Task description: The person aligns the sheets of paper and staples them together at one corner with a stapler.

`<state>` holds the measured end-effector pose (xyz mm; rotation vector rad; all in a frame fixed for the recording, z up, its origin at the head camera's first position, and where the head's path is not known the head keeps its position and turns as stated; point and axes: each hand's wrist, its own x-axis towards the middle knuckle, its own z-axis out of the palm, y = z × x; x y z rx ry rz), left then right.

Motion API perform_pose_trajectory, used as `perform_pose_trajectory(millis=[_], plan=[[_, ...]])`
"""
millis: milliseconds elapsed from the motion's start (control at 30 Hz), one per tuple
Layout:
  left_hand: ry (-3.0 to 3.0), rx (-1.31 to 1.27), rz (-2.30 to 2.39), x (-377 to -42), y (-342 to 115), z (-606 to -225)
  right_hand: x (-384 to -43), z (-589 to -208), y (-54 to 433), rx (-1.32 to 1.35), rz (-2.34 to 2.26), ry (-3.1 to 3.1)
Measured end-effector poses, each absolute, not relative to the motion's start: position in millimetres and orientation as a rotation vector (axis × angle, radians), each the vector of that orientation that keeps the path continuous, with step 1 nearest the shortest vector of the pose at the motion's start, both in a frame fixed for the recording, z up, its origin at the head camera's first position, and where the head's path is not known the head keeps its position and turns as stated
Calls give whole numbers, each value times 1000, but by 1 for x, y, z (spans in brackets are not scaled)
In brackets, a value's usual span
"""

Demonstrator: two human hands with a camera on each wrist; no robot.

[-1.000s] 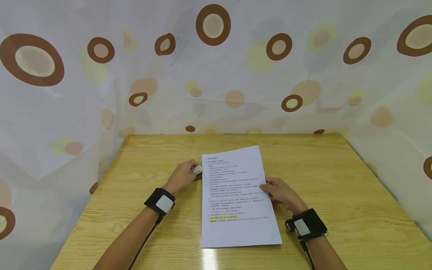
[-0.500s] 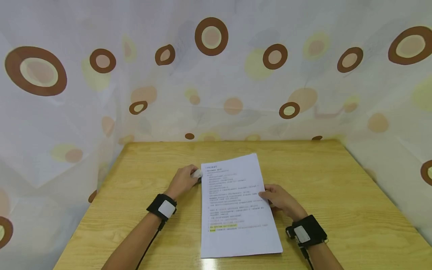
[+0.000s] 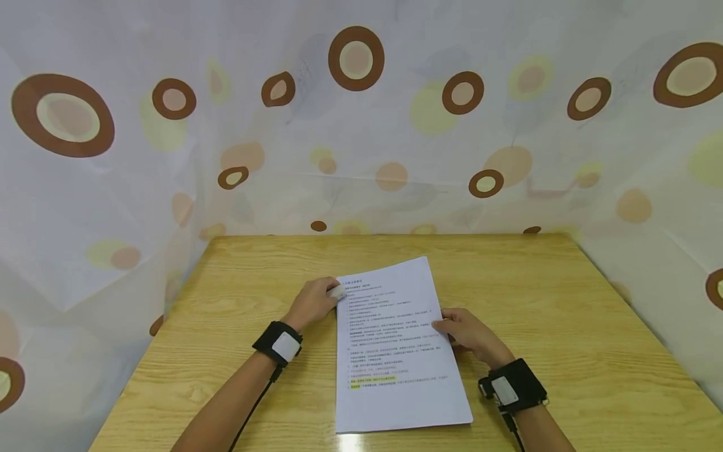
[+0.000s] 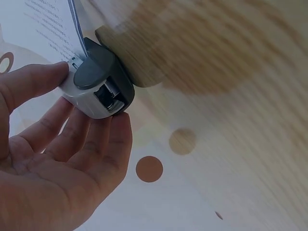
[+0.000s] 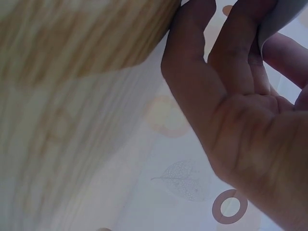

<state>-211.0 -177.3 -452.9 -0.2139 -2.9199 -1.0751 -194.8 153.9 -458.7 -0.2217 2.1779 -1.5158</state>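
Note:
A small white and dark grey stapler (image 4: 103,79) is in my left hand (image 3: 310,304), thumb on one side and fingertips on the other. In the left wrist view its jaws lie at the edge of a printed paper stack (image 3: 390,351), near the stack's upper left corner. My right hand (image 3: 471,333) pinches the stack's right edge, thumb on top and the other fingers underneath. Printed lines cover the top sheet, two of them marked yellow near the bottom. The right wrist view shows the curled fingers (image 5: 236,53) under the paper's edge (image 5: 279,21).
The light wooden table (image 3: 565,301) spreads around the stack. A white sheet (image 3: 407,138) with brown rings and pale dots hangs behind and at both sides. Black wrist straps (image 3: 516,386) with cables sit on both forearms.
My left hand has moved slightly right, bringing the stapler from beside the stack onto its upper left edge. The right hand keeps its hold on the paper. The head view has tilted a little upward.

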Motion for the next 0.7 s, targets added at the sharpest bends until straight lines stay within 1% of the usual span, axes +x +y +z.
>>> perform_pose_trajectory(millis=[233,500,700], plan=[[-2966,-157,-1068,-210,-175,-454,-195,-463,154,-212,-1505,2169],[-2995,-169,-1035,-216,-172,-450,-197,-462,157,-253,-1542,2137],[-2910,-38,-1173,-225,-175,-447,-199,-462,156,-242,-1531,2149]])
